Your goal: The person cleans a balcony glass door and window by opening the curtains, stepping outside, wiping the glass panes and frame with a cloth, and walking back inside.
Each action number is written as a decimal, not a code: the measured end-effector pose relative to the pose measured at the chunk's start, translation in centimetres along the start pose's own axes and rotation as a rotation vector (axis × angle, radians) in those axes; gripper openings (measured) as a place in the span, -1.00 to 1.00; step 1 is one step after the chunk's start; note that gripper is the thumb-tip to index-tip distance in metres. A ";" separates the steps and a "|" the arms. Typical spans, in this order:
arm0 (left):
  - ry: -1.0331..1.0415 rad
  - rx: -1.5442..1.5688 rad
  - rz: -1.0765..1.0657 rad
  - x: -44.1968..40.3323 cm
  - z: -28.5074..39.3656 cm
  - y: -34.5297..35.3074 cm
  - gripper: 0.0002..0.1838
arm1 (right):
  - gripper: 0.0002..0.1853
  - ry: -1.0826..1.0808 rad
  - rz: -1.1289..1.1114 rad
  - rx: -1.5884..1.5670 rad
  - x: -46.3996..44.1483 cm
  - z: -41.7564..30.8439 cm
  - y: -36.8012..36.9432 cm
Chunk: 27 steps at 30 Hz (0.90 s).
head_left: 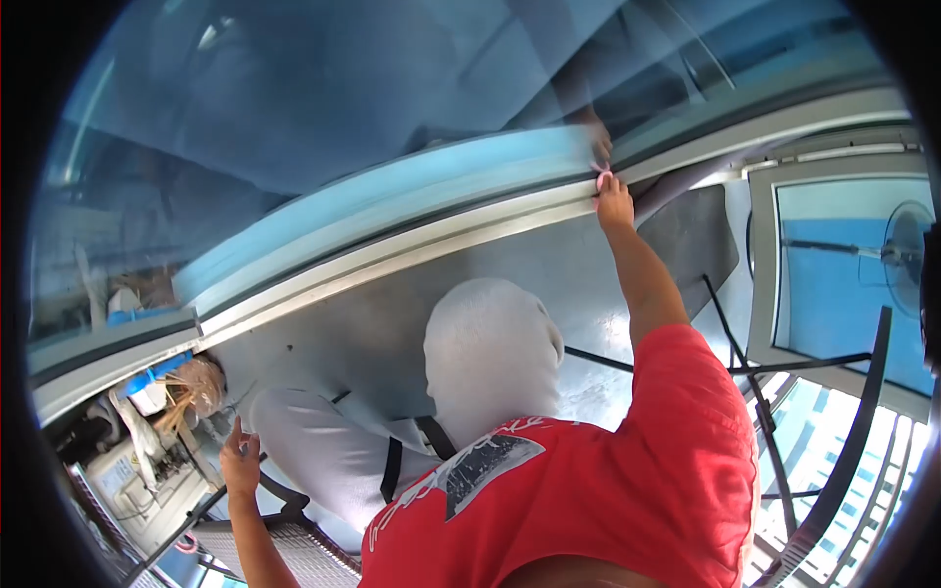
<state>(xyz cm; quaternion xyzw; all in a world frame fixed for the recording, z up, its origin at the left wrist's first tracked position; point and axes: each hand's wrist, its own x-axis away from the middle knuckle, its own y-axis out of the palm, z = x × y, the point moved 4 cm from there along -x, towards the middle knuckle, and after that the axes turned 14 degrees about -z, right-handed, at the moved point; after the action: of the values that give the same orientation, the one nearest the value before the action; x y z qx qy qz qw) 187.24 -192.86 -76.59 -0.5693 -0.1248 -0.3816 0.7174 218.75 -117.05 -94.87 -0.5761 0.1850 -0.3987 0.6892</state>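
Note:
At the lower edge of a large window, my right hand (615, 204) pinches a small pink object (604, 180) against the white window frame (490, 216). The object looks like a cloth or sponge; most of it is hidden by my fingers. The glass (392, 196) above mirrors the hand. Down at the left, my left hand (240, 459) is raised in the air with its index finger stretched out and nothing visible in it. It is near my bent knee in grey trousers (309, 446).
A grey metal surface (323, 353) runs below the frame. Left are a straw-coloured bundle (201, 387), a blue and white container (147, 390) and a perforated dark seat (274, 549). Black bars (863, 431) and an open window panel (843, 265) stand at the right.

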 end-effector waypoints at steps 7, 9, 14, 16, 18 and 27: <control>0.171 0.162 -0.089 -0.5 7.1 -1.6 -0.48 | -0.63 -0.057 -0.844 -1.358 3.2 -4.7 -10.5; 0.296 0.304 -0.159 -0.8 10.7 -1.4 -0.47 | -0.62 -0.337 -0.917 -1.699 7.3 -7.8 -15.7; 0.590 0.522 -0.391 -0.7 20.4 -1.1 -0.43 | -0.62 -0.642 -0.923 -1.446 14.6 -17.2 -30.3; 0.655 0.702 -0.467 -0.1 23.2 -1.0 -0.36 | -0.64 -0.767 -0.915 -1.226 16.4 -21.5 -33.8; 0.739 0.857 -0.388 0.4 24.5 -1.0 -0.26 | -0.67 -0.827 -0.883 -1.278 17.6 -25.5 -36.2; 0.885 0.822 -0.165 -1.2 22.3 -3.5 -0.33 | -0.74 -1.018 -0.950 -1.389 20.1 -34.4 -42.6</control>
<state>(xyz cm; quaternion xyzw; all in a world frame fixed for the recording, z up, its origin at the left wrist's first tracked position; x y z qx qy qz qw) 189.68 -172.21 -67.66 -0.0213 0.0044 -0.5570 0.8302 192.17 -155.35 -59.84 -0.9705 -0.1916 -0.1411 -0.0376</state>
